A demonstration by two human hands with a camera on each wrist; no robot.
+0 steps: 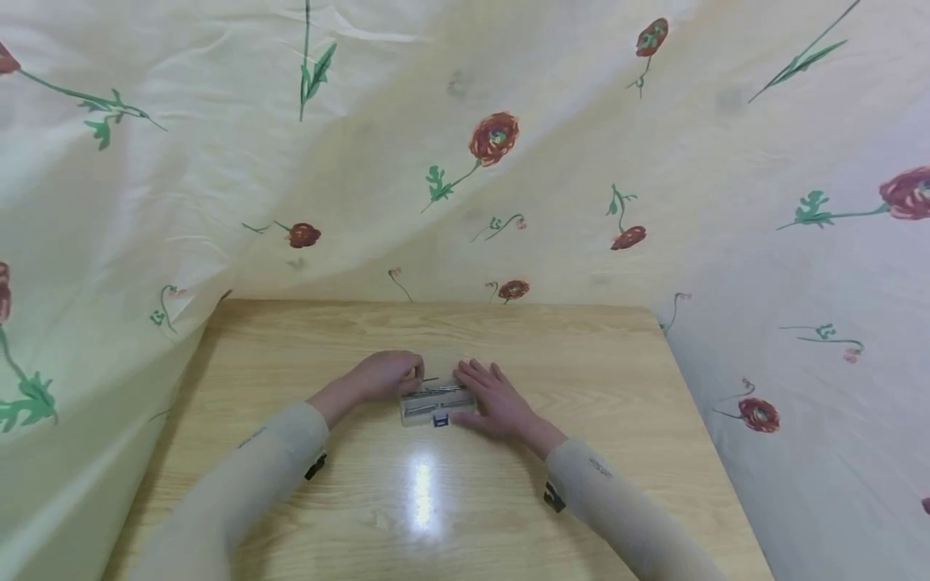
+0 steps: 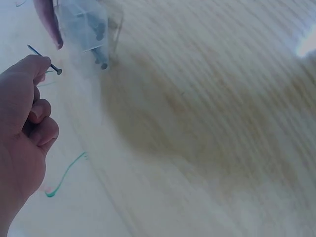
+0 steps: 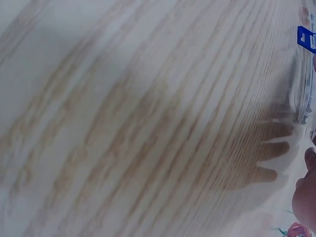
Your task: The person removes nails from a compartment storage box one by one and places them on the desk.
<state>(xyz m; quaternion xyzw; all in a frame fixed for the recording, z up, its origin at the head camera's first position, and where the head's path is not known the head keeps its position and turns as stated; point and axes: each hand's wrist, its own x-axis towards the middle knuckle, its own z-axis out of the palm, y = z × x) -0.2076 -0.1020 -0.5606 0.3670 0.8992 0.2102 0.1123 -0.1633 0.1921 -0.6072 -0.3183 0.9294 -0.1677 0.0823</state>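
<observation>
A clear plastic box [image 1: 411, 418] with several nails in its compartments sits on the wooden table. My left hand [image 1: 385, 374] is at the box's left back corner. In the left wrist view, that hand [image 2: 29, 108] pinches a single nail [image 2: 45, 60] between thumb and forefinger, above and beside the box [image 2: 81, 39]. My right hand [image 1: 501, 401] rests along the right side of the box, fingers extended and thumb near its front. A blue latch [image 1: 441, 420] shows at the box's front side. In the right wrist view only part of my right hand [image 3: 306, 192] appears.
The wooden table [image 1: 349, 516] stretches around the box on all sides. Flower-patterned cloth [image 1: 363, 186] hangs behind the table and along both sides. A bright light reflection lies on the tabletop before the box.
</observation>
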